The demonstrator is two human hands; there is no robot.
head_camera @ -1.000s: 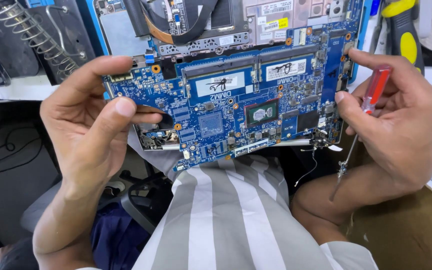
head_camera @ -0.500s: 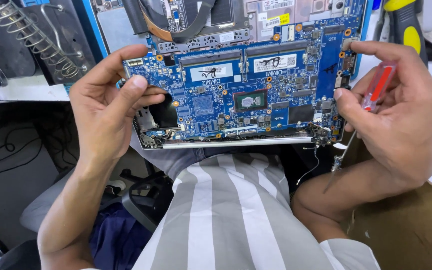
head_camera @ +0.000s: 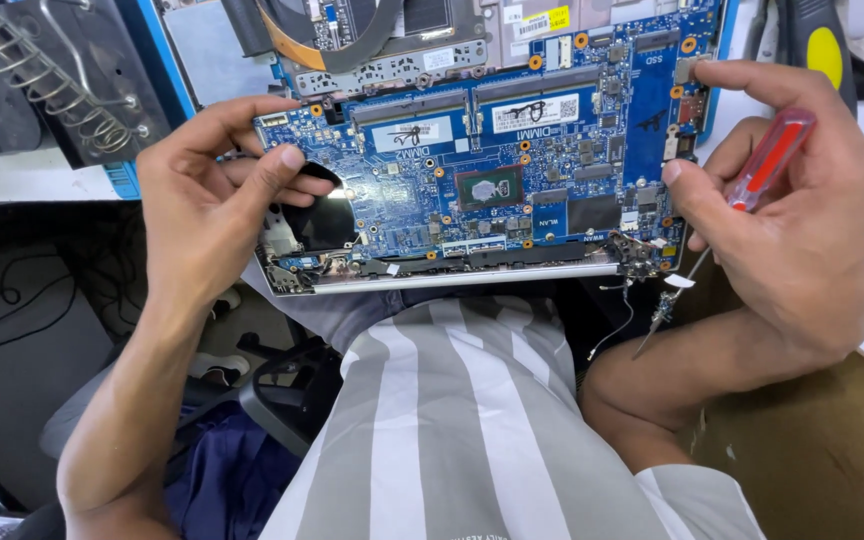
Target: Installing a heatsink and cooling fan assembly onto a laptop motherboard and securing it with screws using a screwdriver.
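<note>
We find the left hand (head_camera: 207, 195) pinching the left edge of a blue circuit board (head_camera: 512, 170), thumb on the upper face beside a black patch (head_camera: 317, 220), the remaining fingers curled behind the edge. The right hand (head_camera: 802, 220) is closed around a screwdriver (head_camera: 742, 195) with a red handle, which lies in the palm under the curled fingers; its thin metal shaft runs down and to the left, the tip hanging below the board's lower right corner. The thumb and forefinger of this hand also touch the right edge of the board.

We note the board sits in a silver laptop shell (head_camera: 452, 280), whose near rim shows just beneath the board. Two long slots with white labels lie across the upper half of the board, and a small shiny chip (head_camera: 489, 187) sits near its middle. Loose thin wires (head_camera: 617, 320) hang from the lower right corner.

Beneath the board we see the person's grey and white striped shirt (head_camera: 452, 430). A coiled metal stand (head_camera: 42, 80) stands at upper left, and a yellow and black tool handle (head_camera: 822, 50) lies at upper right. A brown surface (head_camera: 822, 450) occupies the lower right.
</note>
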